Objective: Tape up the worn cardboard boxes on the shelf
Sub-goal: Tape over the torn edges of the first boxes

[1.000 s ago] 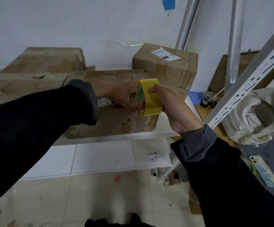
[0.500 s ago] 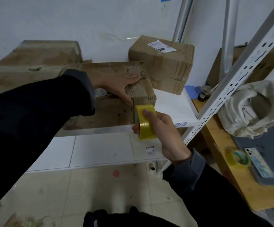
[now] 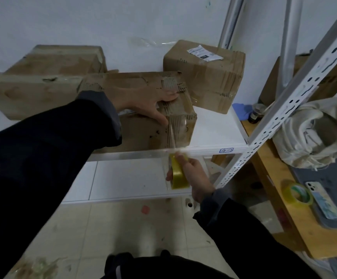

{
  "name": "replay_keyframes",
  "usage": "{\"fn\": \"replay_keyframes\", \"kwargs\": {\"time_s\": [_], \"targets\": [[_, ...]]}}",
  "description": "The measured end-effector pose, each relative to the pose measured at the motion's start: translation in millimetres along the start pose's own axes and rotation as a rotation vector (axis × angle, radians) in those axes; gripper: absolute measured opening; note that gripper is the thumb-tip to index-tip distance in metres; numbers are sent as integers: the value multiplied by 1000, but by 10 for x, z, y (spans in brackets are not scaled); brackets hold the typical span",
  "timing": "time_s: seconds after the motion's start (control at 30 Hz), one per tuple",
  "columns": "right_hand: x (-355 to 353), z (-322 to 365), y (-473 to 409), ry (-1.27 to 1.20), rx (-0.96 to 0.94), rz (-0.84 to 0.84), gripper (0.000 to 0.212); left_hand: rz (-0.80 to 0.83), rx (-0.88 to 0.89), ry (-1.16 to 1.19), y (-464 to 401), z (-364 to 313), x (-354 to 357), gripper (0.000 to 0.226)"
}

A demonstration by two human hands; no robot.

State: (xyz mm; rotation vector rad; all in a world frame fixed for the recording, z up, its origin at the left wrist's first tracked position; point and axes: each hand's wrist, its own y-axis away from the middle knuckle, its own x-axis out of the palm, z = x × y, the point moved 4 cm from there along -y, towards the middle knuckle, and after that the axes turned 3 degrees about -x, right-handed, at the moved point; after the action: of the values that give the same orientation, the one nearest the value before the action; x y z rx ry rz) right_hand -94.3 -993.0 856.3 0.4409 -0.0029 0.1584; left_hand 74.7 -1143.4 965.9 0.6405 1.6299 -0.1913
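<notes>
While the left hand (image 3: 149,101) lies spread flat on the worn cardboard box (image 3: 143,109), its thumb presses the box's front corner. Below the shelf (image 3: 214,137) edge, the right hand (image 3: 193,176) closes its grip around the yellow tape roll (image 3: 178,176), with a clear strip (image 3: 172,137) running up to the box.

A storeroom: white slotted-steel shelving (image 3: 296,93) stacked with worn cardboard boxes (image 3: 203,75), bare tiled floor (image 3: 123,228).

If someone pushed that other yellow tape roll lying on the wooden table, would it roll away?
Probably not. The spare tape roll lies flat on its side on the wooden table, so a push would likely make it slide. It looks like a hollow ring, so probably light. Stood on edge, it could roll.
</notes>
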Motion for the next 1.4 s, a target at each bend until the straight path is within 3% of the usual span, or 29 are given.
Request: {"fn": "replay_keyframes", "kwargs": {"time_s": [0.2, 0.33, 0.47, 0.57, 0.67, 0.73, 0.8, 1.03, 1.4], "targets": [[10, -131, -235, 6, -61, 49, 49, -153, -78, -66, 244, -79, 201, 90], [-103, -220, -386, 7, -71, 46, 48, -479, -161, -65, 581, -136, 412, 76], [-242, -140, -495, 33, -220, -170, 52, -835, -270, -57, 1078, 125, 680, 59], [-351, 27, -566, 55, -359, -306, 39, -1055, -528, -22, 1500, 357, 952, 74], [-323, 189, -653, 38, -345, -208, 36, -1219, -701, 355, 1770, 462, 1200, 106], [-285, 253, -716, 38, -320, -140, 39, -1237, -689, 732, 1782, 541, 1300, 116], [-263, 287, -750, 70, -301, -120, 43, -1247, -634, 892, 1754, 579, 1292, 111], [-318, 457, -613, 146, -392, -187, 38, -1285, -725, 840, 1705, 475, 1037, 89], [-563, 1264, -117, 456, -616, -448, 40, -1260, -730, 666, 1749, 298, -59, 87]]}}
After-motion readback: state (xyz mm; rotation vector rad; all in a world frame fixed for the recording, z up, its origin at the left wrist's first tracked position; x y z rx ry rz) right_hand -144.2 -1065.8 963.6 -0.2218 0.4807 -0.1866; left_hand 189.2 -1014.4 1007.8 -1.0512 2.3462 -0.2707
